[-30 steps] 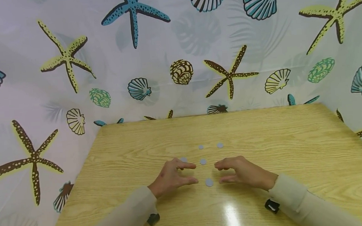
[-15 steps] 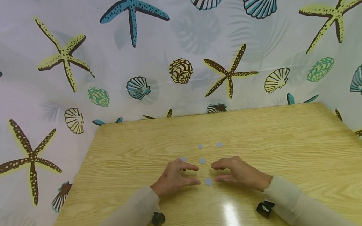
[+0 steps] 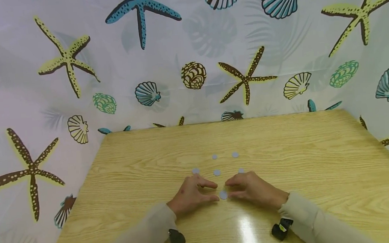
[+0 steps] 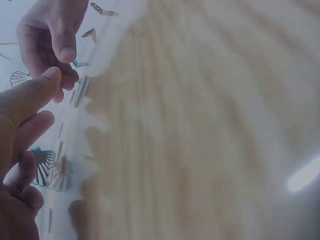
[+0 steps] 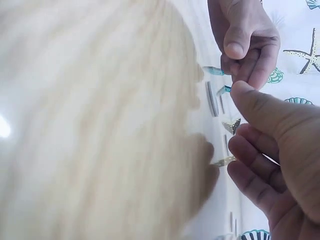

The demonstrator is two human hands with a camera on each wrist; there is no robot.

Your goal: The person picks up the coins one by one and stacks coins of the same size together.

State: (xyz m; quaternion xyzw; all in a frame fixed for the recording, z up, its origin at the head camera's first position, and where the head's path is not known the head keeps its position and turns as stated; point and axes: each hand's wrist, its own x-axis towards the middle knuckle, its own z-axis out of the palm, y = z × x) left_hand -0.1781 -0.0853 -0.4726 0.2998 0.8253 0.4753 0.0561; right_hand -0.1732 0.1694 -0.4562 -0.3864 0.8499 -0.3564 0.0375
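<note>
In the head view my left hand [image 3: 193,195] and my right hand [image 3: 255,189] face each other near the middle of the table, a narrow gap between their fingertips. Thumb and fingers stand apart on both, and neither holds anything. Below the gap lies a flat pale grey disc [image 3: 223,194]. Another disc [image 3: 196,171] is just beyond my left hand, partly covered by it, and a third disc [image 3: 241,170] peeks out behind my right knuckles. The left wrist view shows my left thumb [image 4: 37,92] close to the other hand; the right wrist view mirrors this with my right thumb [image 5: 255,102].
Farther back on the wooden table [image 3: 142,155] lie more pale discs, among them a central disc [image 3: 216,172], a small disc [image 3: 214,156] and a disc [image 3: 235,154]. A white curtain [image 3: 169,55] printed with starfish and shells stands along the back and sides.
Both hands have moved inward, narrowing the gap between their fingertips above the nearest disc. The disc behind my right hand has come into view. The discs themselves lie as before.
</note>
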